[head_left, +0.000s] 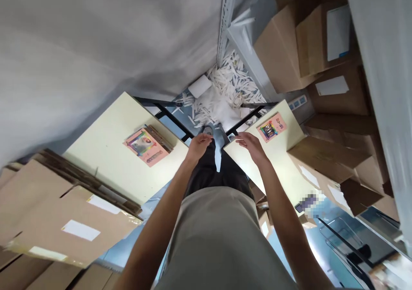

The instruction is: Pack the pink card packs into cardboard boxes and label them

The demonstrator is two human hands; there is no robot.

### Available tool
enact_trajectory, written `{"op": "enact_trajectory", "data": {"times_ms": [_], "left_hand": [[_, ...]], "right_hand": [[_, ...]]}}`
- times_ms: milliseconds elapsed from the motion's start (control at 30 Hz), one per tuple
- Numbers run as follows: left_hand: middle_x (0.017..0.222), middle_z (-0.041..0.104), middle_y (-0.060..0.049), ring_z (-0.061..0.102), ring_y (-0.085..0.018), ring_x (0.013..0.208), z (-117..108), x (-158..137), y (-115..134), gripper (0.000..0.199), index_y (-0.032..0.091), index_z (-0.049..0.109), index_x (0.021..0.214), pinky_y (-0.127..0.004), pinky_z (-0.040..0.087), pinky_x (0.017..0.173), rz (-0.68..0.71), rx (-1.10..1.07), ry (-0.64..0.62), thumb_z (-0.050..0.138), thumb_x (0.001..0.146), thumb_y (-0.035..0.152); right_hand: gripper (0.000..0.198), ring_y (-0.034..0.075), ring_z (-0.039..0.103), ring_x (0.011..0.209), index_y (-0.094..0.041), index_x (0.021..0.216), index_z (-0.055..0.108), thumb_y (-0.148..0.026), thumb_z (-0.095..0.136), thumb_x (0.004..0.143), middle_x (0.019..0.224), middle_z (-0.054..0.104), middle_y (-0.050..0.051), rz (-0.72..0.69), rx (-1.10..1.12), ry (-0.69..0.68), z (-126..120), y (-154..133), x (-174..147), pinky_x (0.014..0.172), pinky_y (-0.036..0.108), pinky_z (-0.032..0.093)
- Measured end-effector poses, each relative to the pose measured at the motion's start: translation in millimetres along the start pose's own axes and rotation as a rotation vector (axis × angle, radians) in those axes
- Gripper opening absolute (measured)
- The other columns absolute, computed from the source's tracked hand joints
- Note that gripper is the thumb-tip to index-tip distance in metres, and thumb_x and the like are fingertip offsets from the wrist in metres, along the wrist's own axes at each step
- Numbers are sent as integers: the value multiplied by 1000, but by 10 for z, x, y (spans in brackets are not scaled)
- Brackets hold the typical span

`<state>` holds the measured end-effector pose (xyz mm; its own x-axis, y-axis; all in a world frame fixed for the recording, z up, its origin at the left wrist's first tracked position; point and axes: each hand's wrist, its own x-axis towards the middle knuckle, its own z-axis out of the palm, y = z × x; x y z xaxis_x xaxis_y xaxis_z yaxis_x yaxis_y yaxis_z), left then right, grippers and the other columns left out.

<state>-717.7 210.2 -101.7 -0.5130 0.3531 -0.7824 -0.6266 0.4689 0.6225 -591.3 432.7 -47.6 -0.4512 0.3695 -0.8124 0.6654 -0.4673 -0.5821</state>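
On my feed, L hand (pixel 200 145) has thumb & fingertips drawn close, can't tell if pinching anything; R hand (pixel 251 145) loosely spread, nothing visible in it. Pink-topped stack (pixel 146 148) lies flat on L counter (pixel 103 131), pink card (pixel 272 127) on R counter (pixel 283 165), prob. for easy reach either side

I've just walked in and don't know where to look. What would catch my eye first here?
Probably the big heap of white strips on the floor, at the top middle of the picture. Next come the bright pink prints: a pink stack on the left table and a pink print on the right table. The left hand and right hand show mid-picture.
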Motion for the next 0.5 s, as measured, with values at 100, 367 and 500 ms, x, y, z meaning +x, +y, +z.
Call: {"op": "enact_trajectory", "data": {"times_ms": [100,367,500], "left_hand": [[94,80,-9,76,-25,96,6,368,10,17,20,73,93,-38,61,88,-50,-31,10,71,85,35],[90,79,-11,78,-27,92,213,1567,-251,8,19,74,90,-40,61,86,-264,-55,92,71,86,25],[94,80,-12,79,-25,89,347,2163,-662,11,17,73,97,-35,60,78,-372,-47,137,70,89,23]], "right_hand": [[31,23,79,99,-23,106,75,-49,78,90,109,84,7,-26,-120,11,204,-150,435,99,40,60],[22,28,74,121,-20,110,76,-19,60,95,119,81,10,9,-875,124,414,-82,2167,112,46,56],[25,41,70,129,-14,108,79,-14,68,85,120,79,20,164,-1096,151,333,291,2936,115,57,53]]}}
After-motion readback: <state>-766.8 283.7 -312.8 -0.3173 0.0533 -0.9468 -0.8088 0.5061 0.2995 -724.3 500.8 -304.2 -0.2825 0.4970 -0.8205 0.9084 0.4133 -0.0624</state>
